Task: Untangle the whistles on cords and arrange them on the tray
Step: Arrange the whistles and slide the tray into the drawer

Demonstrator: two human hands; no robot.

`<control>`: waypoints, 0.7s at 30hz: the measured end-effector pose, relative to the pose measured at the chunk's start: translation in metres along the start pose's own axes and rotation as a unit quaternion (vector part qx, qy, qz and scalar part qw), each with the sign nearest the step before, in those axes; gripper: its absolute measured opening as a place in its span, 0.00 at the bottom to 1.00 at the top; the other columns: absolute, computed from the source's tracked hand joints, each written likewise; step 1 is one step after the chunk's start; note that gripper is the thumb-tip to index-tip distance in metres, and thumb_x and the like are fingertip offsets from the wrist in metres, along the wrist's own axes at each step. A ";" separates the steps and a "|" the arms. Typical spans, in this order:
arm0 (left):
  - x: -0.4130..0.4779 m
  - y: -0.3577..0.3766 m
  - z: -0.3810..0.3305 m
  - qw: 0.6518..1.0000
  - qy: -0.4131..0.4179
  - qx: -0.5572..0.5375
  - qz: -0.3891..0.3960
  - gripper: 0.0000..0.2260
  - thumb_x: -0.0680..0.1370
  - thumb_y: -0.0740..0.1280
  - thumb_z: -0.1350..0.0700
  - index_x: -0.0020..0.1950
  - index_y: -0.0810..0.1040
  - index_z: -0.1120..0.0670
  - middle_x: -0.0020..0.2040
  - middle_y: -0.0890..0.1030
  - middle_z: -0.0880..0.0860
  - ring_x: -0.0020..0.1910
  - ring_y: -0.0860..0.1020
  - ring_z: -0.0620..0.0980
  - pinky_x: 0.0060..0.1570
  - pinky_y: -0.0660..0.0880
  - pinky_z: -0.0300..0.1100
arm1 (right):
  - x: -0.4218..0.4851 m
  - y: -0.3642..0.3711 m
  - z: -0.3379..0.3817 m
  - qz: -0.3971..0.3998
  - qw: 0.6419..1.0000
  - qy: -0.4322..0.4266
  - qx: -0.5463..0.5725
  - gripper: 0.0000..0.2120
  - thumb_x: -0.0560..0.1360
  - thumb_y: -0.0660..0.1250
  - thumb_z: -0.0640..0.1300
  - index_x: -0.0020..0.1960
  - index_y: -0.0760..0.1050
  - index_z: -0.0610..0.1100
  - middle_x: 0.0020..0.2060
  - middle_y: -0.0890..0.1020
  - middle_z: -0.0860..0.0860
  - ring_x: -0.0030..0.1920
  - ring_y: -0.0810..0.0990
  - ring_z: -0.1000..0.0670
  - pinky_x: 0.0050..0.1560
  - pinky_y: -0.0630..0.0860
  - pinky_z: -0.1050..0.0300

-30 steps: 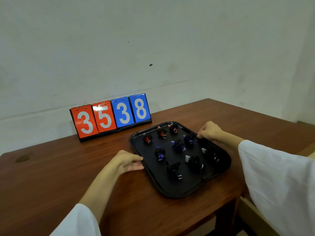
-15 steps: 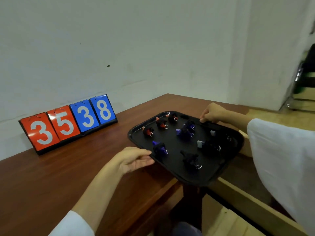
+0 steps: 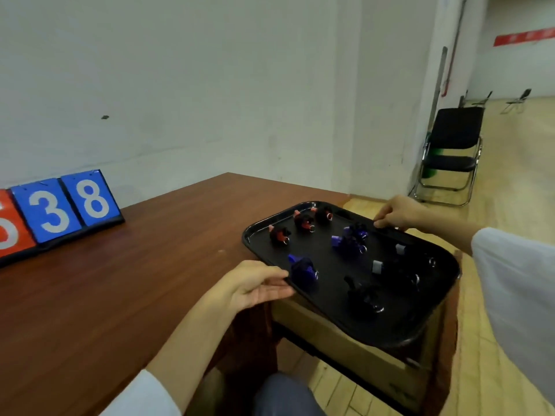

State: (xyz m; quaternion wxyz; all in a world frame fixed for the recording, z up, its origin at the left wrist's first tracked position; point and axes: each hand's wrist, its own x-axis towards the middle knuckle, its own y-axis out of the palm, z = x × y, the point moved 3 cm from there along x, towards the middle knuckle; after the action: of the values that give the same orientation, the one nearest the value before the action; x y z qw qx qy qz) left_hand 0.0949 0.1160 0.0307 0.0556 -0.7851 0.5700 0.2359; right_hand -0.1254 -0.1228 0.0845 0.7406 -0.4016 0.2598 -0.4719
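The left hand (image 3: 255,285) grips the tray (image 3: 329,298) by its near rim and the right hand (image 3: 396,213) pinches the far rim, probably to hold it level beyond the table (image 3: 120,280) edge so the 9 whistles (image 3: 345,243) on it do not slide.

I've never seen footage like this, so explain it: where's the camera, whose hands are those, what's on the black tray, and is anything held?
No machine here: a person wears a camera on the head, looking down at their bare hands. The left hand and right hand grip opposite edges of a black tray, which juts past the edge of the wooden table. On it lie red whistles, blue whistles and black whistles, set apart. A flip scoreboard stands on the table.
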 end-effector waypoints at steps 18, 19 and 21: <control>0.048 0.095 0.087 0.993 -0.107 0.027 0.039 0.16 0.74 0.67 0.69 0.60 0.72 0.64 0.49 0.81 0.65 0.42 0.84 0.58 0.36 0.80 0.43 | -0.023 0.006 -0.146 0.022 0.996 0.077 -0.033 0.05 0.72 0.69 0.39 0.48 0.80 0.42 0.42 0.80 0.50 0.41 0.77 0.56 0.36 0.70 0.66; 0.052 0.095 0.089 0.993 -0.110 0.026 0.036 0.14 0.74 0.67 0.69 0.59 0.72 0.64 0.48 0.81 0.65 0.41 0.84 0.58 0.35 0.80 0.43 | -0.020 0.009 -0.148 0.026 0.996 0.080 -0.030 0.05 0.72 0.69 0.39 0.48 0.80 0.42 0.42 0.80 0.50 0.41 0.77 0.56 0.36 0.70 0.66; 0.058 0.093 0.089 0.992 -0.121 0.023 0.031 0.11 0.74 0.67 0.70 0.55 0.73 0.64 0.48 0.81 0.65 0.40 0.84 0.58 0.35 0.80 0.44 | -0.010 0.015 -0.151 0.035 0.995 0.085 -0.025 0.05 0.72 0.69 0.39 0.48 0.80 0.43 0.42 0.80 0.50 0.41 0.78 0.55 0.36 0.72 0.65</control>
State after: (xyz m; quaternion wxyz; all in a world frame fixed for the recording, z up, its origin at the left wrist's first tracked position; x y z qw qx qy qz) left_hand -0.0045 0.0648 -0.0563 0.1350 -0.7312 0.5881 0.3181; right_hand -0.2374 -0.1626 -0.0101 0.7216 -0.3696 0.3473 -0.4712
